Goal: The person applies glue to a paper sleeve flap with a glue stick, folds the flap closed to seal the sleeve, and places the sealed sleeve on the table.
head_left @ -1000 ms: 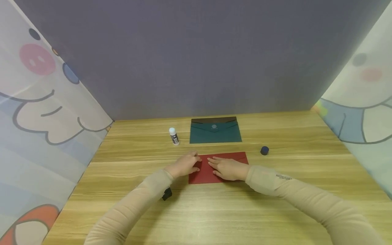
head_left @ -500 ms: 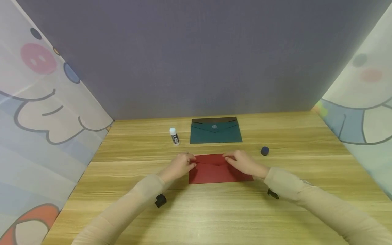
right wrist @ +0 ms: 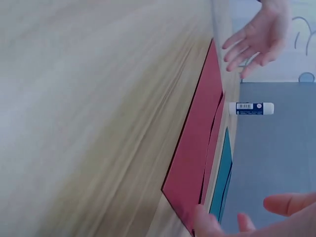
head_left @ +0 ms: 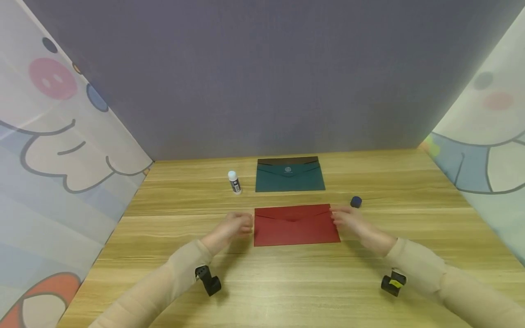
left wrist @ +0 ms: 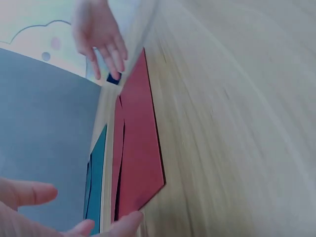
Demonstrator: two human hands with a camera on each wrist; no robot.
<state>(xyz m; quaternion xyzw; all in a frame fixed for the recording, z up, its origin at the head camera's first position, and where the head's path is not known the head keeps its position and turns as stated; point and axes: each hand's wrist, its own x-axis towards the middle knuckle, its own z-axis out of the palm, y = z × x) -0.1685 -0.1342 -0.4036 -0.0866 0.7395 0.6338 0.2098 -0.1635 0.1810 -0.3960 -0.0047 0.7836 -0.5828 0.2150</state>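
A red envelope (head_left: pixel 294 230) lies on the wooden table with its flap folded down, though the flap edge stands slightly off the body in both wrist views. My left hand (head_left: pixel 230 230) hovers just beyond its left edge, fingers relaxed and holding nothing. On the other side, my right hand (head_left: pixel 356 223) is by the upper right corner with loose, spread fingers, also holding nothing; whether a fingertip touches the paper I cannot tell. Farther back lies a green envelope (head_left: pixel 289 180) with a dark strip along its top and a small round emblem.
Left of the green envelope stands a white-capped glue stick (head_left: pixel 234 182), upright in the right wrist view. A small dark blue cap (head_left: pixel 356 202) sits beyond my right hand. A grey panel (head_left: pixel 283 82) rises at the table's back, with cartoon-printed cloth on both sides.
Both hands were on the red envelope, the right one pressing its flap. They have since moved apart to its left and right sides, uncovering the whole envelope.
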